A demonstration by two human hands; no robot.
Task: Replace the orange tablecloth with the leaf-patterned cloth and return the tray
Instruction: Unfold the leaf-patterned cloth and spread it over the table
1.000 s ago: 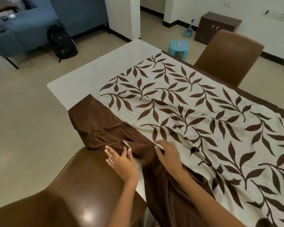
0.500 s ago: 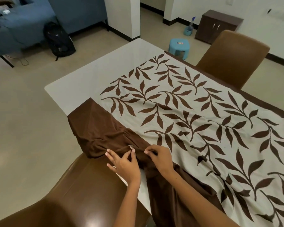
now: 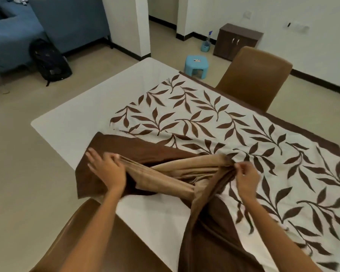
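The leaf-patterned cloth [image 3: 214, 122], cream with brown leaves and a dark brown border, lies over most of the white table [image 3: 90, 112]. Its near border is bunched and turned over, showing a tan underside [image 3: 177, 173]. My left hand [image 3: 106, 169] pinches the left end of that tan fold. My right hand [image 3: 243, 177] pinches the bunched fabric at the fold's right end. The two hands stretch the fold between them. No orange tablecloth or tray is in view.
One brown chair [image 3: 82, 242] stands right below me at the near edge, another brown chair [image 3: 257, 79] at the far side. A small blue stool [image 3: 195, 66], a spray bottle [image 3: 206, 43], a dark cabinet [image 3: 238, 43], a black backpack [image 3: 49, 61] and a blue sofa [image 3: 28, 26] stand on the floor beyond.
My hands were close together on the brown border; they have pulled apart, the right one going right, and the border has turned over and shows tan. The view has tilted.
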